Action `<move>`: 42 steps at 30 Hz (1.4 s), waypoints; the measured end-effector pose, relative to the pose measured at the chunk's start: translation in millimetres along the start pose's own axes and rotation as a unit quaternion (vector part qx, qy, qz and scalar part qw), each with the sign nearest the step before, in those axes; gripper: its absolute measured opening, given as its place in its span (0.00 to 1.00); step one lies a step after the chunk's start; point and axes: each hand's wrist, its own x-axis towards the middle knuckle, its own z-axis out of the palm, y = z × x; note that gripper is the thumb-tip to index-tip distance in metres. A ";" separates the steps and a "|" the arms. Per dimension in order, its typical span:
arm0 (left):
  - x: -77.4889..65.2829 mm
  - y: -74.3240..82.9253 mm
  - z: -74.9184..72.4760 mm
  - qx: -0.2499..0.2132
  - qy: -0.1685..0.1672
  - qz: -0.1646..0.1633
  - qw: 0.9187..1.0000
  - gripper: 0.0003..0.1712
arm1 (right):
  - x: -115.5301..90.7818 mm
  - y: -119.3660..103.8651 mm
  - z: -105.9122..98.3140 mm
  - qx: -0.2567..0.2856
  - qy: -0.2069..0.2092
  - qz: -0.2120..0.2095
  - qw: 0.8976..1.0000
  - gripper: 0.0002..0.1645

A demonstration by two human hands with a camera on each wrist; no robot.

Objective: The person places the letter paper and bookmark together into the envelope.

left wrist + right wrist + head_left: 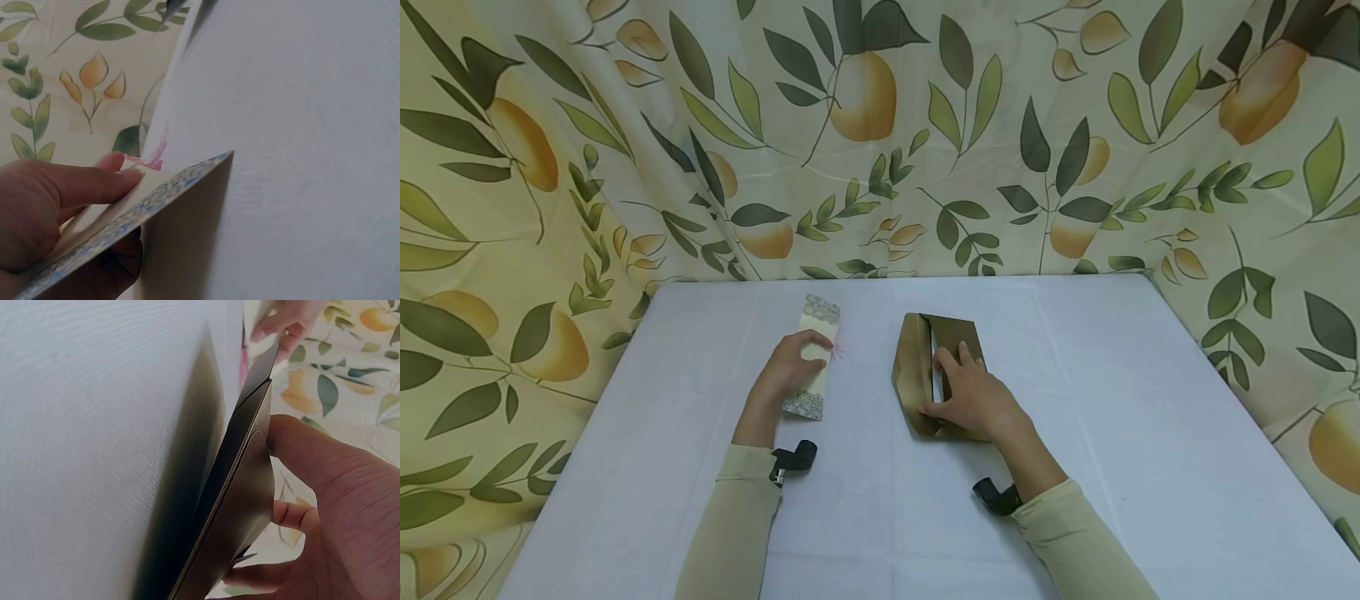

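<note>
Your left hand [784,365] is part closed, pinching the card [817,387] by its long edges: thumb on one side, fingers bent to the other. The left wrist view shows the card clamped between your digits and tilted, its near end raised off the bench [865,508] with a shadow under it. Card is a cream strip with glittery silver bands at both ends; the pink tassel [839,351] sticks out from its right edge, just beside your fingertips. Your right hand [977,398] is also part closed, fingers spread and bent over the envelope [914,367], thumb at the lower end of its opening and index further up. The right wrist view has your thumb and fingers gripping the gold envelope, which leans with a long shadow on the bench below. You can see a white strip along the opening, between the pointed flap on the left and the body on the right; can't tell whether it's lining or something inside. Exact fingertip contact at the opening is partly hidden by your hand. Card lies left of the envelope, the two well apart, both on the far half of the bench. Each of your wrists carries a black mount [796,456], near the cuff of a pale sleeve [730,517]. Behind the bench hangs a curtain [917,179] printed with fruit and leaves.
</note>
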 end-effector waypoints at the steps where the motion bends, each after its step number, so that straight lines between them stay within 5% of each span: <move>1: -0.3 0.1 -0.7 -0.005 0.002 0.001 1.000 0.16 | 0.2 0.1 0.1 0.000 0.000 0.000 1.000 0.39; 14: -0.8 9.5 -6.2 -0.064 -0.003 0.028 0.998 0.23 | 0.3 -0.1 0.6 0.004 -0.002 -0.004 1.000 0.38; 19: -1.8 10.9 -6.1 -0.087 -0.003 0.013 0.996 0.28 | -0.6 -1.0 -0.1 0.003 -0.004 -0.001 1.000 0.39; 42: -2.9 21.6 -8.6 -0.102 -0.016 0.017 0.995 0.31 | -0.5 -2.6 -1.2 -0.001 -0.007 0.004 1.000 0.40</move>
